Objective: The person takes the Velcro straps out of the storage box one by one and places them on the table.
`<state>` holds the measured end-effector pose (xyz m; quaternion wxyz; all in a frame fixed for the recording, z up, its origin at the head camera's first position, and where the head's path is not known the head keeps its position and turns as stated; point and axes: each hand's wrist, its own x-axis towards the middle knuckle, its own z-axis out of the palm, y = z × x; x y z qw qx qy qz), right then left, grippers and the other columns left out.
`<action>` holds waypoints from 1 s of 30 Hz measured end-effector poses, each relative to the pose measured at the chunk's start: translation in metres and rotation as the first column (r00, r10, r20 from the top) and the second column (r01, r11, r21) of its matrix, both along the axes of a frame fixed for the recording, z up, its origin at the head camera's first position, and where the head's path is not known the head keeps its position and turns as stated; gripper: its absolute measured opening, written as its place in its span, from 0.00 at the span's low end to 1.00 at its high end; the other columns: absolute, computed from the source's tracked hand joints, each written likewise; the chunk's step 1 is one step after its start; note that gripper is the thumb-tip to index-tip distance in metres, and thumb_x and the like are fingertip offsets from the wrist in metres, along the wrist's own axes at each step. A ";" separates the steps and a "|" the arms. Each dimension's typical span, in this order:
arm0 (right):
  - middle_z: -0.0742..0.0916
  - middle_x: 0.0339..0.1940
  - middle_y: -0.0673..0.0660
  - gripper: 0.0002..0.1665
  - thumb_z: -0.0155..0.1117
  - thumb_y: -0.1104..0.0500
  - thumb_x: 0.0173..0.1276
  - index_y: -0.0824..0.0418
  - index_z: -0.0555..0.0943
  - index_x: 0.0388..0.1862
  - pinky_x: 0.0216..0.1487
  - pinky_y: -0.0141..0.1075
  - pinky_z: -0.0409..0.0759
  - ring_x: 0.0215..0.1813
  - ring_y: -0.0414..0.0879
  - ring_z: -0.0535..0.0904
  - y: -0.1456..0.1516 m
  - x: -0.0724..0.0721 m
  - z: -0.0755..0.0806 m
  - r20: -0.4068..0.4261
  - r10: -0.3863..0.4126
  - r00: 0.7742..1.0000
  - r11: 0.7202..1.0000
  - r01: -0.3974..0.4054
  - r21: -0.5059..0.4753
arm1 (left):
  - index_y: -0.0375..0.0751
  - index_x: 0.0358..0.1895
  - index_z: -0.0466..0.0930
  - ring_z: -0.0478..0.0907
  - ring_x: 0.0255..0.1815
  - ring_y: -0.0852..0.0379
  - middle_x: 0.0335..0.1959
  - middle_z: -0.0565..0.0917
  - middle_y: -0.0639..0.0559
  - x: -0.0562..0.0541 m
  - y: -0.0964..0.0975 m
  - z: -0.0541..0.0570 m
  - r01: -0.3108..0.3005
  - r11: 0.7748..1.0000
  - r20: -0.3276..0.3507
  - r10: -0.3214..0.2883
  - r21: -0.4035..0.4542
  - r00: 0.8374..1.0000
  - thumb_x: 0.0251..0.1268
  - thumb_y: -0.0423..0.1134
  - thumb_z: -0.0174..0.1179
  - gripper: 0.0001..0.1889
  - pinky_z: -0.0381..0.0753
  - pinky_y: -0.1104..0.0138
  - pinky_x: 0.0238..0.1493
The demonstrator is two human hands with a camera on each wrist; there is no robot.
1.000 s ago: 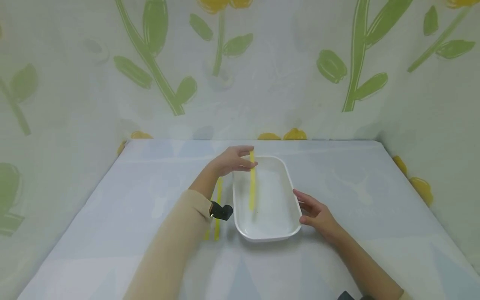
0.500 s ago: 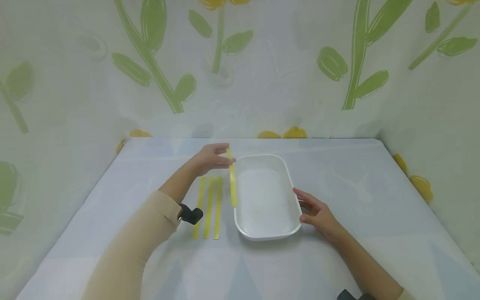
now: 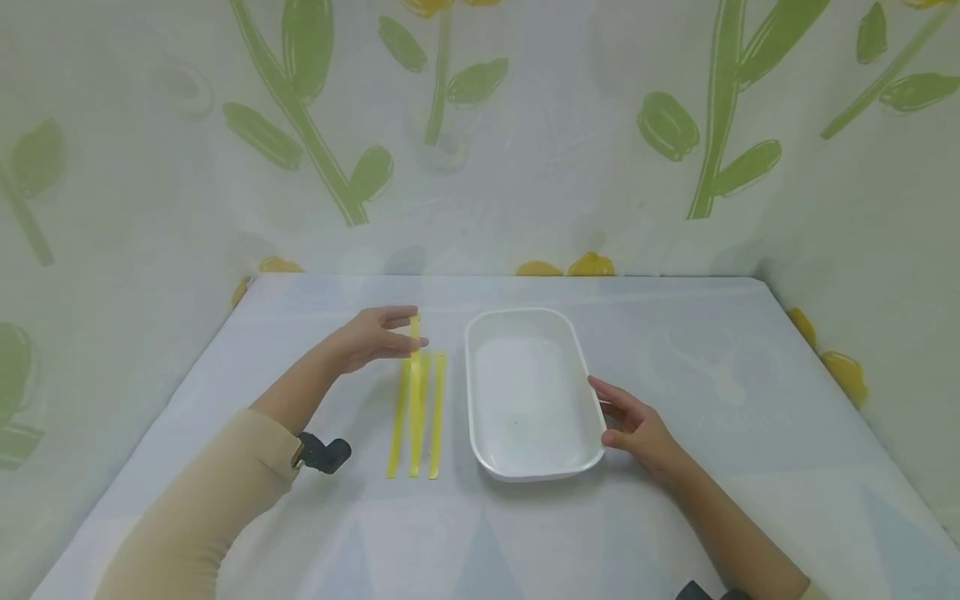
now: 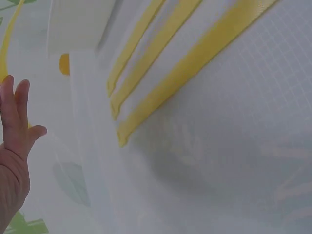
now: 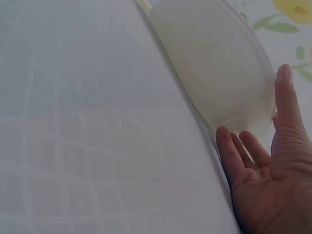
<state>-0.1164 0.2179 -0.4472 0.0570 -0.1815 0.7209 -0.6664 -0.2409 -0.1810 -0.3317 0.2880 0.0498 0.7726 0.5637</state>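
My left hand [image 3: 372,337] pinches the top end of a yellow strip [image 3: 415,396], which hangs down over other flat yellow strips on the table. Of those, a left strip [image 3: 397,429] and a right strip [image 3: 437,421] lie side by side; the held one partly hides the middle strip. Three strips [image 4: 183,68] show on the table in the left wrist view. To their right stands a white rectangular tray [image 3: 532,392]. With extended thumb and relaxed fingers, my right hand [image 3: 637,429] touches the tray's right side; the right wrist view shows fingertips against its outer wall.
A pale patterned cloth [image 3: 712,500] covers the table. Walls of flower-printed fabric [image 3: 562,167] rise behind it and at both sides. Black wrist straps with a camera [image 3: 326,454] sit at the sleeve cuffs.
My left hand has moved left with the yellow strip, from above the tray to above the strips on the table. The right hand and the tray have stayed in place.
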 end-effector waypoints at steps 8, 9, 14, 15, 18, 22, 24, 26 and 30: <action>0.75 0.63 0.37 0.42 0.68 0.60 0.61 0.61 0.62 0.72 0.51 0.29 0.78 0.58 0.35 0.75 0.000 0.000 -0.001 0.006 0.021 1.000 0.999 -0.021 -0.032 | 0.35 0.74 0.47 0.73 0.62 0.48 0.76 0.48 0.38 0.005 -0.034 -0.013 -0.001 0.999 -0.003 0.001 -0.038 1.000 0.61 0.30 0.60 0.40 0.76 0.66 0.55; 0.75 0.63 0.38 0.42 0.69 0.59 0.61 0.61 0.62 0.72 0.52 0.29 0.78 0.58 0.35 0.75 0.000 0.000 -0.001 0.007 0.025 1.000 0.999 -0.025 -0.038 | 0.35 0.74 0.47 0.73 0.62 0.48 0.76 0.48 0.37 0.006 -0.037 -0.015 0.004 0.999 -0.004 -0.004 -0.042 1.000 0.61 0.30 0.60 0.41 0.76 0.66 0.55; 0.75 0.63 0.39 0.42 0.68 0.61 0.61 0.62 0.61 0.72 0.51 0.29 0.78 0.58 0.36 0.75 0.001 0.000 -0.001 0.008 0.034 0.999 0.998 -0.034 -0.053 | 0.34 0.73 0.49 0.69 0.65 0.43 0.75 0.49 0.37 0.008 -0.047 -0.027 0.016 0.999 -0.013 -0.017 -0.051 1.000 0.60 0.31 0.62 0.41 0.77 0.65 0.55; 0.75 0.63 0.39 0.42 0.68 0.61 0.61 0.62 0.61 0.72 0.51 0.29 0.78 0.58 0.35 0.75 0.001 0.000 -0.001 0.009 0.032 0.999 0.998 -0.031 -0.049 | 0.34 0.73 0.49 0.68 0.65 0.43 0.75 0.49 0.37 0.008 -0.048 -0.030 0.014 0.998 -0.017 -0.015 -0.063 1.000 0.59 0.31 0.62 0.41 0.77 0.65 0.55; 0.75 0.63 0.38 0.42 0.68 0.60 0.61 0.62 0.61 0.72 0.51 0.29 0.78 0.58 0.35 0.75 0.001 0.000 -0.001 0.012 0.024 1.000 0.999 -0.024 -0.036 | 0.36 0.73 0.51 0.68 0.66 0.44 0.75 0.52 0.38 0.009 -0.051 -0.039 -0.007 0.994 -0.018 0.005 -0.109 1.000 0.58 0.33 0.64 0.41 0.77 0.65 0.55; 0.75 0.63 0.38 0.42 0.68 0.60 0.61 0.63 0.61 0.72 0.51 0.29 0.78 0.58 0.35 0.75 0.000 0.000 -0.001 0.012 0.022 1.000 0.999 -0.022 -0.031 | 0.38 0.74 0.51 0.65 0.68 0.45 0.74 0.55 0.38 0.011 -0.054 -0.049 -0.027 0.988 0.001 0.027 -0.151 1.000 0.57 0.35 0.66 0.43 0.74 0.62 0.59; 0.74 0.64 0.37 0.42 0.68 0.60 0.61 0.62 0.61 0.72 0.51 0.29 0.78 0.58 0.34 0.75 0.000 0.000 0.000 0.013 0.020 1.000 0.999 -0.019 -0.030 | 0.37 0.74 0.51 0.63 0.69 0.43 0.73 0.56 0.37 0.012 -0.056 -0.053 -0.025 0.987 0.000 0.026 -0.159 1.000 0.57 0.35 0.66 0.43 0.71 0.58 0.62; 0.74 0.64 0.37 0.42 0.68 0.60 0.61 0.62 0.61 0.72 0.51 0.29 0.78 0.58 0.34 0.74 0.000 0.000 -0.001 0.011 0.017 1.000 1.000 -0.017 -0.026 | 0.37 0.73 0.52 0.60 0.71 0.42 0.73 0.58 0.37 0.012 -0.058 -0.057 -0.030 0.984 -0.010 0.029 -0.176 1.000 0.55 0.36 0.67 0.44 0.68 0.54 0.64; 0.74 0.64 0.37 0.42 0.68 0.60 0.61 0.62 0.61 0.72 0.51 0.29 0.78 0.59 0.34 0.74 0.000 0.000 -0.001 0.007 0.014 1.000 1.000 -0.013 -0.021 | 0.38 0.73 0.54 0.59 0.71 0.42 0.72 0.60 0.38 0.012 -0.061 -0.066 -0.033 0.973 -0.055 0.021 -0.228 0.998 0.52 0.38 0.70 0.45 0.63 0.52 0.67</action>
